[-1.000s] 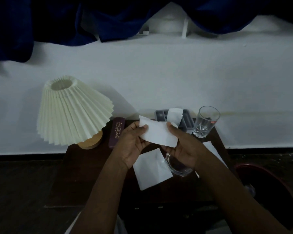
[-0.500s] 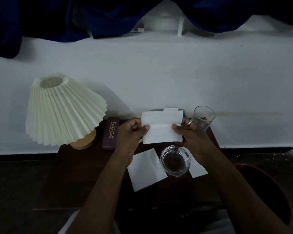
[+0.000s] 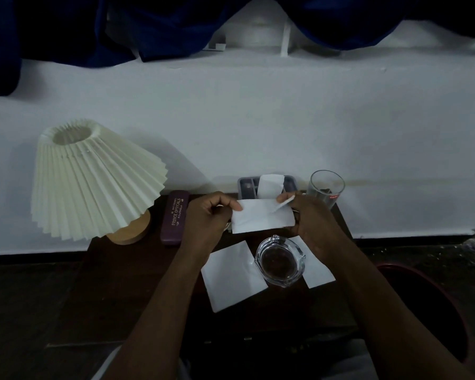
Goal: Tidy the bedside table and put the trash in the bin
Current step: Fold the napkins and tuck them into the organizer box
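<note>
Both hands hold a folded white tissue (image 3: 261,219) above the back of the dark wooden bedside table (image 3: 121,292). My left hand (image 3: 206,218) pinches its left edge and my right hand (image 3: 307,215) pinches its right end, where a flap is turned up. Two more white tissues lie flat on the table, one (image 3: 231,275) left of a glass ashtray (image 3: 280,260), the other (image 3: 317,270) partly under my right forearm. A dark red bin (image 3: 428,305) stands on the floor right of the table.
A grey tray (image 3: 246,185) with a white tissue (image 3: 269,185) in it sits at the back. An empty drinking glass (image 3: 325,187) stands at the back right. A purple spectacle case (image 3: 174,216) lies beside a pleated lamp (image 3: 93,179) at the left.
The tissue has been folded into a narrower strip between my hands, and its right end now has a flap turned up. The view has shifted slightly.
</note>
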